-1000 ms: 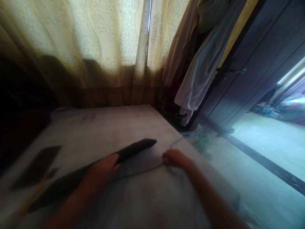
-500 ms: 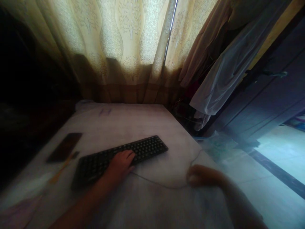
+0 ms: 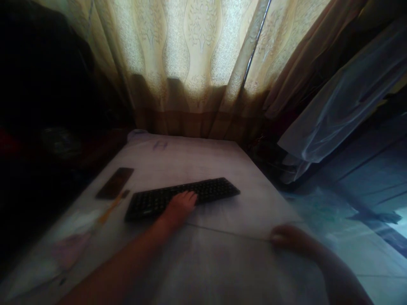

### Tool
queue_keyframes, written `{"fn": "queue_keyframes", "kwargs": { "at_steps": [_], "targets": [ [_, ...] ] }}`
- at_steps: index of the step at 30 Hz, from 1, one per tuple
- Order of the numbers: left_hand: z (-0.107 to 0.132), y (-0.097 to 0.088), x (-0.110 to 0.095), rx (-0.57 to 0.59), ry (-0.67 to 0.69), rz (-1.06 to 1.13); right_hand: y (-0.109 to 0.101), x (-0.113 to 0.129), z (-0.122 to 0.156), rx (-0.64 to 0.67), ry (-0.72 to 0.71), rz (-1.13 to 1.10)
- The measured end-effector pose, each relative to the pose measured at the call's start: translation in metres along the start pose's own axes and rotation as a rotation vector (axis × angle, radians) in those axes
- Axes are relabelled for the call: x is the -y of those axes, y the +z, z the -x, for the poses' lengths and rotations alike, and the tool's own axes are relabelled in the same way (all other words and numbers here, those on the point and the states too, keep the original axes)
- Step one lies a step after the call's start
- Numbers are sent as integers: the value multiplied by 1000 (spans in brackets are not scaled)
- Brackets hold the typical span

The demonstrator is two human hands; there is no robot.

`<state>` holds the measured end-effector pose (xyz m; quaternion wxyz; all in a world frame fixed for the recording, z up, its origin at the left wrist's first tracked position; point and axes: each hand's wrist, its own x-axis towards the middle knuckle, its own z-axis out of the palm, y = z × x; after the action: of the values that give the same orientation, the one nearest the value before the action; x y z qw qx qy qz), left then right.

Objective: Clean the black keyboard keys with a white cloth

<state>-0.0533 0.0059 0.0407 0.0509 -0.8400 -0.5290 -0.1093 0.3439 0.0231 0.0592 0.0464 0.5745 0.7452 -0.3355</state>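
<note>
1. The keyboard lies flat on the bench, its long axis running across the person's front at a slight slant, the right end farther off than the left
2. The left hand is the nearer one: it rests on the keyboard about its middle, fingers laid over the keys, its grip loose rather than closed around anything
3. The right hand is well apart from the keyboard, by the bench's right edge, with the keyboard ahead of it and to its left
4. The right hand's grip looks closed on a thin cable, though blur hides exactly how the fingers meet
5. The cable links the two sides: from beside the left hand, at the keyboard's near side, it runs almost straight to the right hand, slanting slightly toward the person; whether it joins the keyboard I cannot tell, since the left hand covers that spot
6. Left of the keyboard lie a dark flat slab and a yellow-orange strip, both on the far side of the left hand from the right one
</note>
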Motion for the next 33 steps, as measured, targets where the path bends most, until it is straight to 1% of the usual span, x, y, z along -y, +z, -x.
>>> {"fn": "queue_keyframes", "kwargs": {
  "at_steps": [5, 9, 13, 15, 17, 22, 29, 33],
  "targets": [
    [-8, -7, 4, 4, 8, -14, 1, -1, -6, 0, 22, 61],
    [-10, -7, 1, 4, -19, -22, 1, -3, -13, -99, 31, 145],
    [-9, -10, 1, 3, -38, -17, 0, 2, -21, -175, 66, 193],
    [-8, -12, 2, 6, -40, -10, 0, 7, -23, -171, 64, 184],
    [-6, -12, 2, 12, -41, -3, -2, 10, -24, -139, 51, 156],
    [1, -6, -4, 35, -40, 13, -2, 7, -26, -121, 60, 154],
    [5, 7, -12, 72, -64, 43, 4, -5, -29, -186, 78, 218],
    [5, 6, -12, 124, -88, 76, 4, -9, -28, -173, 63, 227]
  ]
}}
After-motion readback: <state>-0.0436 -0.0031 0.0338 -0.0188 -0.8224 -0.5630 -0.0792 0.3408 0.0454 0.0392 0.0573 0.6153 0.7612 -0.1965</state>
